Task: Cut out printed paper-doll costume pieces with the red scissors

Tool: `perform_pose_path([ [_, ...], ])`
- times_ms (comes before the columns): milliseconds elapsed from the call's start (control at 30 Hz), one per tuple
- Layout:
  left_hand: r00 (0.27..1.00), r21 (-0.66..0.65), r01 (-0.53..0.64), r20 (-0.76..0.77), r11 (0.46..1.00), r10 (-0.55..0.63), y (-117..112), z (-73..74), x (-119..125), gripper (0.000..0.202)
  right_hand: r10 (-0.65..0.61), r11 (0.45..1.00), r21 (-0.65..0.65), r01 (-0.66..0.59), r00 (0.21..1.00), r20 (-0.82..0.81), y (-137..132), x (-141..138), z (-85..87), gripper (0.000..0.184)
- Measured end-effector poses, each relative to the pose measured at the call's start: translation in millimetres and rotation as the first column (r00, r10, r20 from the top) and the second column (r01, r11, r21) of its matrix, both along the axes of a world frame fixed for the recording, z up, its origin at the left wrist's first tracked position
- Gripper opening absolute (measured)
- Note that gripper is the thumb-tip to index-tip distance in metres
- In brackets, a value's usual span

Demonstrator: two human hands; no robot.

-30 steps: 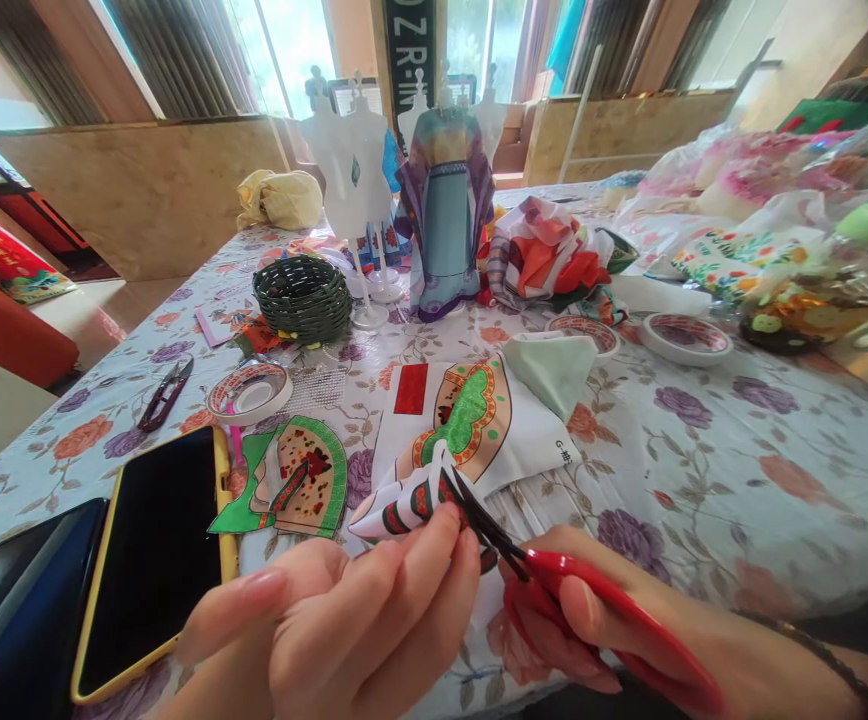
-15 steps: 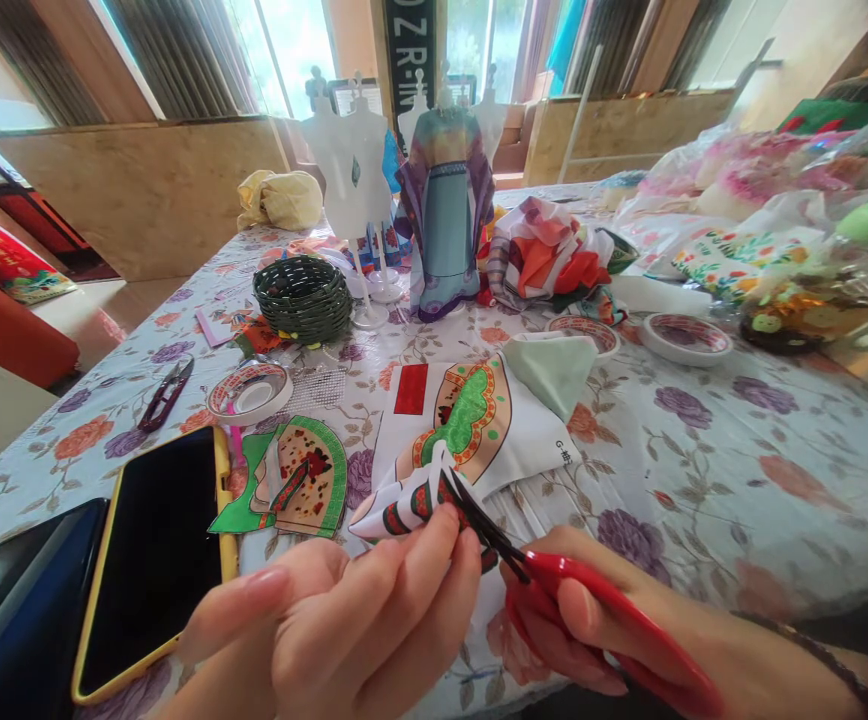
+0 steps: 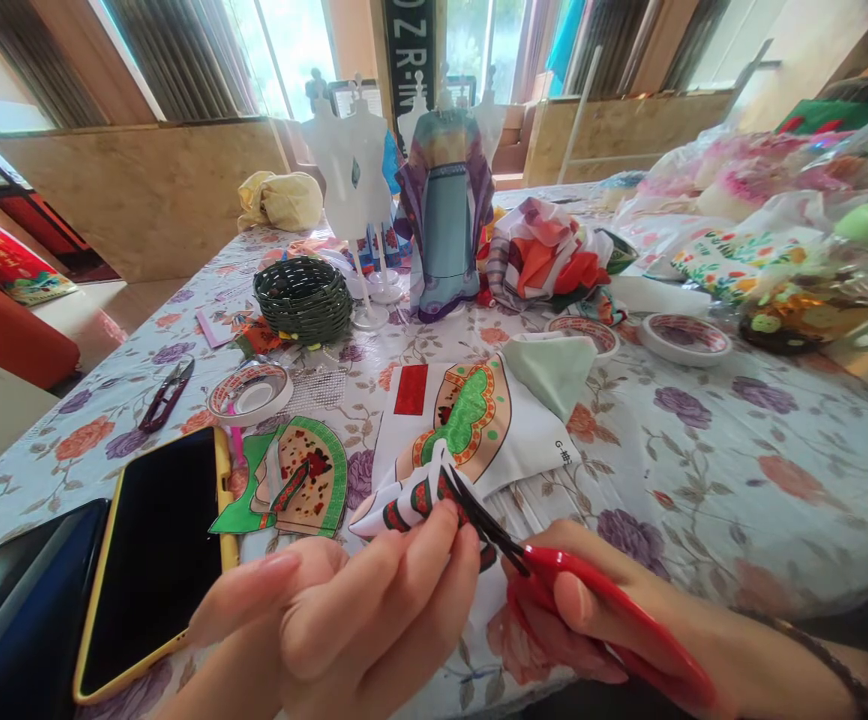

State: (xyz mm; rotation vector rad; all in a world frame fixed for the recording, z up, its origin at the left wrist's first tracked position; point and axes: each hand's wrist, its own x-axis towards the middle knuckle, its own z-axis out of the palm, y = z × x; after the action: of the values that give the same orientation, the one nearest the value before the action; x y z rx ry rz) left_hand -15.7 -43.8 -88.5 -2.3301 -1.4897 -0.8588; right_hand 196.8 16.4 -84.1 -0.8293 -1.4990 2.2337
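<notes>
My left hand [image 3: 374, 610] grips a printed white fabric piece [image 3: 396, 508] with red and dark green motifs, its fingers folded against the cloth. In my right hand [image 3: 584, 600] are red-handled scissors [image 3: 629, 610], their dark blades lying at the cloth beside my left fingertips. Just beyond lies a flat white printed fabric sheet [image 3: 524, 460] bearing a green and tan design and a red rectangle; whether it joins the held piece is hidden. Left of it rest cut-out fabric pieces [image 3: 314, 470] in green and tan.
At left lie a yellow-cased phone [image 3: 164, 540], a dark glossy object [image 3: 21, 610], thread snips [image 3: 168, 393] and a tape roll [image 3: 250, 390]. Farther back stand a dark woven basket [image 3: 303, 298], white mini mannequins [image 3: 355, 170] and a dressed one [image 3: 445, 220]. Another tape roll [image 3: 685, 338] sits right.
My left thumb has shifted slightly up and right, toward the fingers. The scissors and the fabric stay almost where they were.
</notes>
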Motion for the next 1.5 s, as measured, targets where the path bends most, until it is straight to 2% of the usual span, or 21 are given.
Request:
perform_pose_path([
  [33,0.996,0.075,0.01,-0.084,0.997,-0.004,5.9,2.8,-2.4,0.064,-0.004,1.0,-0.002,0.004,1.0,-0.006,0.6,0.2,-0.9,0.07],
  [100,0.95,0.18,0.196,-0.279,0.964,-0.141,19.3,10.6,-9.3,0.051,-0.021,1.0,0.004,0.021,1.0,-0.002,2.5,0.9,-2.7,0.069],
  [200,0.913,0.211,0.316,-0.334,0.925,-0.235,37.7,22.8,-16.3,0.031,-0.03,0.999,0.039,0.03,0.999,0.01,7.0,3.0,-4.4,0.065],
  [267,0.976,0.297,0.181,-0.172,0.938,-0.134,46.3,27.7,-14.3,0.018,-0.017,0.995,0.098,0.016,1.0,0.005,11.5,5.0,-4.9,0.064],
  [333,0.996,0.298,0.079,0.023,0.951,-0.09,52.8,30.4,-8.9,0.011,-0.009,0.979,0.206,0.006,1.0,0.01,16.8,7.5,-4.8,0.065],
  [367,0.991,0.264,0.048,0.109,0.963,-0.079,55.9,31.5,-6.1,0.01,0.004,0.964,0.265,-0.006,1.0,0.01,19.4,8.7,-4.4,0.066],
  [433,0.968,0.143,0.038,0.241,0.989,-0.072,62.7,33.9,-2.0,0.009,0.001,0.957,0.29,-0.02,0.998,0.066,24.2,10.9,-2.7,0.067],
  [500,0.937,-0.058,0.11,0.339,0.992,-0.084,69.9,36.6,-0.5,0.011,0.02,0.951,0.304,-0.047,0.996,0.091,28.2,12.6,-0.7,0.069],
  [567,0.893,-0.275,0.227,0.441,0.934,-0.088,76.2,38.7,-0.9,0.017,0.036,0.938,0.339,-0.07,0.994,0.105,31.5,14.0,0.6,0.071],
  [633,0.841,-0.422,0.334,0.538,0.843,-0.064,80.1,39.7,-1.8,0.023,0.052,0.915,0.391,-0.096,0.991,0.121,34.8,15.7,0.2,0.072],
  [767,0.732,-0.588,0.488,0.678,0.646,0.065,81.2,39.6,-4.1,0.033,0.082,0.89,0.435,-0.134,0.987,0.137,42.1,19.5,-3.9,0.073],
  [867,0.665,-0.627,0.553,0.729,0.549,0.164,81.0,39.7,-6.8,0.033,0.11,0.894,0.424,-0.145,0.988,0.105,45.9,20.2,-4.7,0.071],
  [967,0.551,-0.594,0.627,0.795,0.504,0.251,82.3,39.5,-8.9,0.025,0.114,0.889,0.434,-0.147,0.988,0.103,45.9,18.4,-1.0,0.071],
  [1067,0.439,-0.547,0.678,0.837,0.492,0.325,82.9,39.0,-10.1,0.024,0.082,0.894,0.428,-0.13,0.988,0.128,44.2,16.8,2.3,0.071],
  [1267,0.421,-0.53,0.691,0.848,0.491,0.322,77.8,41.3,-9.4,0.025,0.124,0.891,0.432,-0.14,0.99,0.067,48.2,19.4,-8.8,0.069],
  [1333,0.381,-0.496,0.717,0.868,0.491,0.319,76.0,42.3,-7.4,0.024,0.122,0.893,0.426,-0.143,0.99,0.076,49.3,20.3,-11.7,0.069],
  [1500,0.273,-0.424,0.785,0.891,0.451,0.363,75.1,44.4,-1.7,0.019,0.132,0.906,0.396,-0.149,0.989,0.07,49.0,20.3,-11.1,0.073],
])
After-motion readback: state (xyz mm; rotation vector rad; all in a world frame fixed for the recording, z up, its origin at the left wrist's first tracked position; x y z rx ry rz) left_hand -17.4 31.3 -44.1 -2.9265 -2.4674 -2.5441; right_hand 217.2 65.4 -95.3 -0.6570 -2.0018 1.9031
